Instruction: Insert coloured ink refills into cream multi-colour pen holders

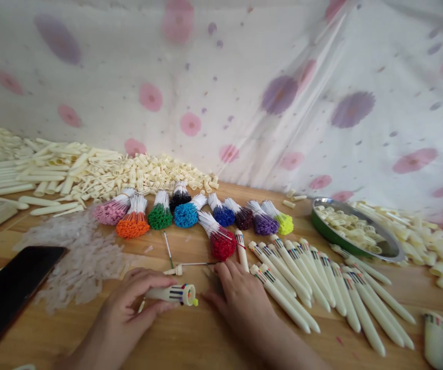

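Observation:
My left hand (134,298) grips a cream multicolour pen barrel (173,294), its open end turned to the right. Coloured tips show at that end, a yellow-green one sticking out. My right hand (240,293) is closed on the tabletop just below a bundle of red-ended refills (221,241). Something thin and greyish shows between its fingers; I cannot make out what it is. A single thin refill (194,264) lies by its fingertips. Beside my left fingers is a small cream part (175,270), and a dark refill (168,249) lies above it.
More refill bundles (161,210) in several colours form a row behind. At right lie several multicolour pens (291,267) and a green-sided metal dish (331,236) of cream parts. To the left are clear plastic pieces (86,257), a phone (13,293) and a heap of cream tubes (52,169).

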### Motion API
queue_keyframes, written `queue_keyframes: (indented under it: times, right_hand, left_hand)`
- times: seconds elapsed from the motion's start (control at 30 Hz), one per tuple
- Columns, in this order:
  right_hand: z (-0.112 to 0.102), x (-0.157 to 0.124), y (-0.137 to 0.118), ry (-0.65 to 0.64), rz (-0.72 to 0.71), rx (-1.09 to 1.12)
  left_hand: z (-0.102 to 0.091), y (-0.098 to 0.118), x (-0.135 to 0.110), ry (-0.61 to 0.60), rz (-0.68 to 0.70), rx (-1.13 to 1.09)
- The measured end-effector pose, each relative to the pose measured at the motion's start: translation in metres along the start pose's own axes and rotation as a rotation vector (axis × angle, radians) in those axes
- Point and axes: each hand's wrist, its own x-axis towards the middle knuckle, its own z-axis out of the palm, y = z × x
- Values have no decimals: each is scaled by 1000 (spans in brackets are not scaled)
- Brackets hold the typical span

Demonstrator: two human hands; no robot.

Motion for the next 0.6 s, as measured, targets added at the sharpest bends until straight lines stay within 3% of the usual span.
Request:
queue_keyframes:
  times: [0.17,0.33,0.47,0.6]
  right_hand:
    - [9,5,-1,-40,-7,-12]
    - [-17,0,20,6,-21,165]
    - [-43,-13,30,192,-201,445]
    - [-56,-22,24,284,-391,398]
  left_hand:
    - [1,-2,0,-30,-24,-2]
    - [-4,-2,1,-120,-13,28]
    - [-7,-2,0,-219,34,45]
    - [-7,0,-1,-271,31,42]
